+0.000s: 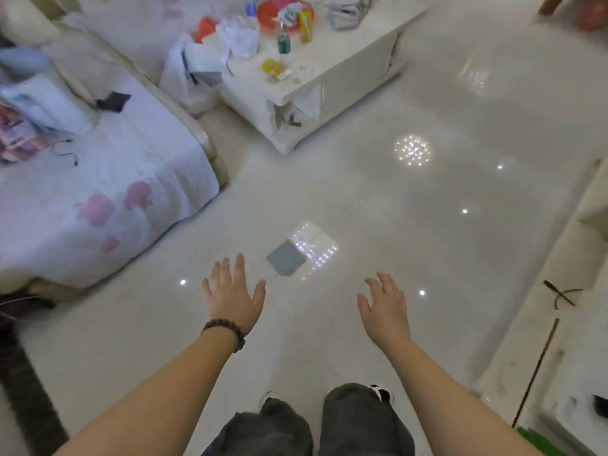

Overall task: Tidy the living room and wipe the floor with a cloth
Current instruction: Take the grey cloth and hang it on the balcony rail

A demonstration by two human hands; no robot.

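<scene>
A small grey-blue square cloth (pixel 285 261) lies flat on the glossy white tile floor (pixel 411 225), next to a bright square light reflection. My left hand (pixel 234 292), with a bead bracelet at the wrist, is stretched out palm down with fingers spread, its fingertips just short of the cloth's near left corner. My right hand (pixel 385 307) hovers palm down to the right of the cloth, fingers relaxed and holding nothing. Neither hand touches the cloth.
A sofa with a white quilted floral cover (pixel 108 179) fills the left side, strewn with papers, a cable and a dark item. A white coffee table (pixel 329 70) behind holds bags, wrappers, a bottle and a red bowl. A low white ledge (pixel 559 324) runs along the right.
</scene>
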